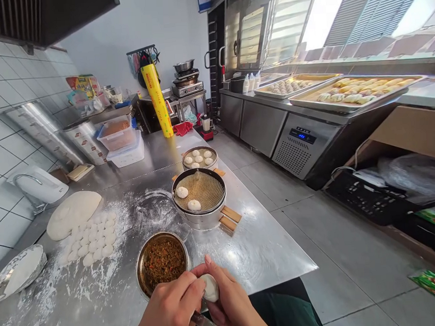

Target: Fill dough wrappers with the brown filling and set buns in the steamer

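A round, white filled bun (210,288) sits cupped in my right hand (234,298), whose thumb lies along its side. My left hand (172,306) pinches the bun's near-left edge with closed fingers. From under the left fingers a flat metal strip, like a spatula (208,325), points down to the right; how it is gripped is hidden. Just beyond my left hand is a metal bowl (138,264) of brown minced filling (165,263). Farther off, a round steamer (206,219) with a mesh liner bears two pleated buns (194,205).
Floured dough rounds (93,237) and a dough sheet (72,212) lie left on the steel table (251,249). Behind the nearer steamer stands another steamer (199,158) with several buns. A plate (19,273) sits far left. Trays (356,95) rest on the right counter.
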### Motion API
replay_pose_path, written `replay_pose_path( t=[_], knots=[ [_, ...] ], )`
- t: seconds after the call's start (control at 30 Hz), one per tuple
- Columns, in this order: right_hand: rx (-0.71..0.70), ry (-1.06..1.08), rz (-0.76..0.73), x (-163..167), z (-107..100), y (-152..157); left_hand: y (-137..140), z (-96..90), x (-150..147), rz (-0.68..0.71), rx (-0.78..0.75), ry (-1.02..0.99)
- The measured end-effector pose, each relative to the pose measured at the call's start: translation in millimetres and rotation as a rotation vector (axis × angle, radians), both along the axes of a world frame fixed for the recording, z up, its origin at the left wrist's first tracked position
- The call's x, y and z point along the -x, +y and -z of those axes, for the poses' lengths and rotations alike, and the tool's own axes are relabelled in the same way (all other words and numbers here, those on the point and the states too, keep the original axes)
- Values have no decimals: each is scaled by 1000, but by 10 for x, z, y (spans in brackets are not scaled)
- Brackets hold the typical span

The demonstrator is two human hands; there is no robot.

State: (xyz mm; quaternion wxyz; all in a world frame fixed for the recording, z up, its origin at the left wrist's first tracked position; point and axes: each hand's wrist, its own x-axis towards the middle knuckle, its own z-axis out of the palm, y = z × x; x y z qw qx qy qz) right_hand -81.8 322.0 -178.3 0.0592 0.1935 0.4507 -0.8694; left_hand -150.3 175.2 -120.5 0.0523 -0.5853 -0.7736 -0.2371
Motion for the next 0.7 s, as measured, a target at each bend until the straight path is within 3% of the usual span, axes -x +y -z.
replay_pose_path(
  t=[0.1,0.27,0.37,0.5,0.6,0.7],
  knots=[
    [21,-30,24,16,29,41,54,-38,-4,-48,60,-72],
    [29,-16,57,42,78,105,161,15,26,-16,169,-129],
    [102,18,69,42,99,174,265,-21,81,-66,155,-260],
    [149,0,89,55,144,307,501,-431,315,-186,138,-464],
    [108,32,107,45,263,418,750,-850,685,-333,125,-459],
    [130,-7,117,-2,487,485,1041,-1082,1169,-440,155,-347]
  ],
)
